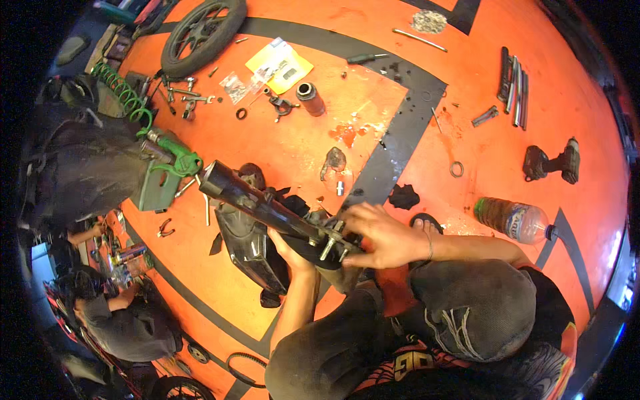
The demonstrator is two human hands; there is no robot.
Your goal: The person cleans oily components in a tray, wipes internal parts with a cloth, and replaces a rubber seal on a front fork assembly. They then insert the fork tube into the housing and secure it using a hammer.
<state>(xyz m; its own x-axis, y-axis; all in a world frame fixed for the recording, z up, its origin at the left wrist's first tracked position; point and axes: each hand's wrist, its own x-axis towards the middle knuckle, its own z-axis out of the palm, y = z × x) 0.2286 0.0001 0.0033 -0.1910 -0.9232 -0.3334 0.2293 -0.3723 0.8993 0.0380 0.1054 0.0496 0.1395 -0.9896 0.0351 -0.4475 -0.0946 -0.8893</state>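
A dark metal tube (257, 200) with an open far end slants across the space before my knees. Near its lower end a bracket carries bright threaded bolts (330, 241). My left hand (291, 257) is closed around the tube from below, fingers partly hidden behind it. At the bolted end, my right hand (377, 235) curls its fingers and thumb against the bracket; its fingertips are partly hidden. Under the tube, a glossy black molded part (250, 250) lies on the orange floor. A black rag (404, 197) lies beyond my right hand.
A plastic bottle (513, 220) lies right, below a cordless driver (552, 161). Metal rods (517, 93) lie farther off. A wheel (203, 37), yellow envelope (283, 65), wrenches (190, 93) and a green spring (123, 90) are far left. People (130, 320) sit at left.
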